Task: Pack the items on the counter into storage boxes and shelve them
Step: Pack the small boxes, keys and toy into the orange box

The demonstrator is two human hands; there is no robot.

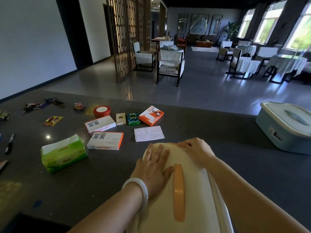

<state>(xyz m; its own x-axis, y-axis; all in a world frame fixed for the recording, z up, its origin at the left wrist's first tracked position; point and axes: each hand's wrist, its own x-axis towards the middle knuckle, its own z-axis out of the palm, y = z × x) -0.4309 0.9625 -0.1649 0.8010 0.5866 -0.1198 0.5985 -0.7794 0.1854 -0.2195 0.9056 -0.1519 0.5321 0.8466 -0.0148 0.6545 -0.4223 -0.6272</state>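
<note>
Cream storage box point(190, 190) at near table point(218, 132) edge, lid on, orange handle point(179, 192) down lid middle. Left hand point(154, 167) flat on lid, fingers point(158, 153) spread. Right hand point(195, 148) at far lid rim, fingers curled, seemingly pinching orange clasp point(173, 144). Box smooth, rounded corners.

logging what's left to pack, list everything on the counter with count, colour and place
cream storage box with orange handle: 1, near centre, lid on
pale blue storage box: 1, right edge, lid on
green tissue pack: 1, near left
white-and-orange cartons: 2, centre
orange wifi box: 1, centre back
green small box: 1, beside it
cream small box: 1, left of green
white folded paper: 1, centre
red ribbon spool: 1, back
battery pack: 1, red and yellow, left
black pen: 1, far left
keys: a bunch, count unclear, back left
hands: left hand flat on cream lid; right hand at lid's far edge
</note>
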